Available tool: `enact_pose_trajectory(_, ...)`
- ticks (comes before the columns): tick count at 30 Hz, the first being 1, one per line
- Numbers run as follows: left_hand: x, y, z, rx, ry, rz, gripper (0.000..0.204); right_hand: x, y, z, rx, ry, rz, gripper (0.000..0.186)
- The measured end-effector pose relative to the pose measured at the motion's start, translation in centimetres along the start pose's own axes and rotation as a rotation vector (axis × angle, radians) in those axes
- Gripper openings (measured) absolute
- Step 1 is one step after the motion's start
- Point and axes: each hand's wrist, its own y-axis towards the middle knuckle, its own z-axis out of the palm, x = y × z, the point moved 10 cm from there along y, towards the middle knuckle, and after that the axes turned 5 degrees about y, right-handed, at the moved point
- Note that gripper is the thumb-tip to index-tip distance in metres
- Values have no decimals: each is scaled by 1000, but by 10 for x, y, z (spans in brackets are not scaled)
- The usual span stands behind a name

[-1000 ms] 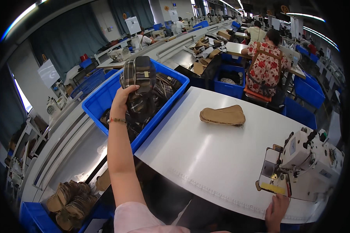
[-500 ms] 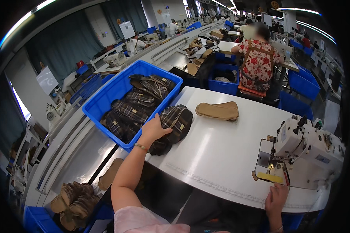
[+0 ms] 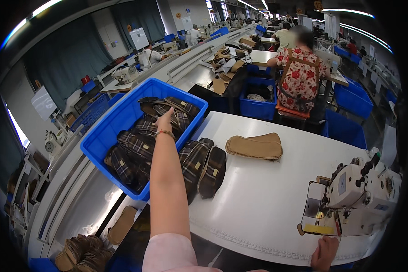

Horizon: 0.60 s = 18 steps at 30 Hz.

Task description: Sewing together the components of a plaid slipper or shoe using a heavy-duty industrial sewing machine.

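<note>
My left hand point(image 3: 163, 121) reaches into a blue bin point(image 3: 90, 147) onto plaid fabric pieces point(image 3: 133, 140); its fingers are largely hidden, so its grip is unclear. More plaid pieces point(image 3: 211, 172) lie on the white table point(image 3: 254, 195) beside the bin, right of my forearm. A stack of tan sole-shaped pieces point(image 3: 254, 146) rests to their right. My right hand point(image 3: 325, 251) is closed at the near table edge, just below the sewing machine point(image 3: 353, 186); what its curled fingers hold, if anything, is hidden.
Tan pieces point(image 3: 84, 251) pile at lower left, near a metal channel point(image 3: 90, 208). A person in a floral top point(image 3: 297, 86) sits ahead among blue bins point(image 3: 258, 109) and a heap of scraps point(image 3: 226, 68). Other workers and machines line the hall.
My left hand lifted plaid pieces from the bin, set them on the table to its right, let go and moved back into the bin. My right hand stayed near the machine.
</note>
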Motion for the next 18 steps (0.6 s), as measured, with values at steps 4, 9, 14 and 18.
enact_pose_trajectory(4, -4, 9, 15, -289, 142, -17, 136, 0, 0, 1, 11, -23, -55, 43)
enact_pose_trajectory(9, -8, -18, 48, -412, 275, -38, 120, -13, -12, 12, 86, -74, -65, 43)
enact_pose_trajectory(14, -20, 10, 39, -341, 141, 148, 82, -13, -8, 10, 62, -35, -77, 44)
enact_pose_trajectory(18, -17, -1, 40, -304, 70, 194, 52, -12, -8, 10, 78, -53, -54, 44)
